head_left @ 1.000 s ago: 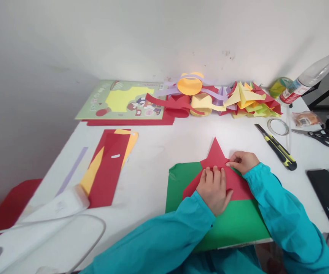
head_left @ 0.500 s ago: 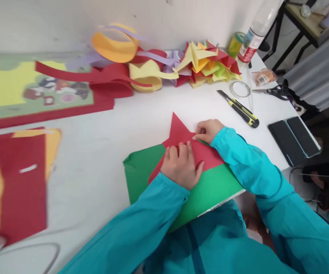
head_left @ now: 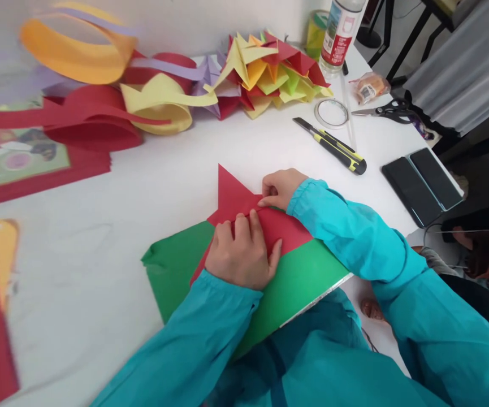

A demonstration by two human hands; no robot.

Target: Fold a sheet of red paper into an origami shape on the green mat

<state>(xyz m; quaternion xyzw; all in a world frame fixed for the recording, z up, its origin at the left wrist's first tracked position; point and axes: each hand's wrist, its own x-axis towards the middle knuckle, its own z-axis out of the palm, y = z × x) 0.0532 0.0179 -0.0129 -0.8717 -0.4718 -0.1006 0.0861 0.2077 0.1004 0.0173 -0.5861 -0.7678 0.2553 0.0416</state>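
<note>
The left hand (head_left: 242, 254) lies palm down on the folded red paper (head_left: 284, 229), its fingers side by side and slightly bent, their tips along a crease near the middle of the sheet, the thumb held out to the side; the right hand (head_left: 281, 189) is curled, thumb and forefinger pinching the red paper at its edge, just beside the left fingertips, the other fingers tucked in toward the palm. The red paper lies beneath the left hand and reaches out on both sides of it; one sharp point stands out beyond the hands, toward the wall, and a wide flap runs under the right sleeve (head_left: 329, 220); below it is a green sheet (head_left: 307, 282), which shows to the left of the left hand and along the near edge of the white counter (head_left: 112, 243). Beyond the right hand lie a yellow and black cutter (head_left: 337, 150), a roll of tape (head_left: 332, 113) and a pair of scissors (head_left: 390, 111); a dark phone (head_left: 414, 189) rests to the right, near the counter's edge; folded paper shapes (head_left: 265, 73) in red, yellow and green sit by the wall.
</note>
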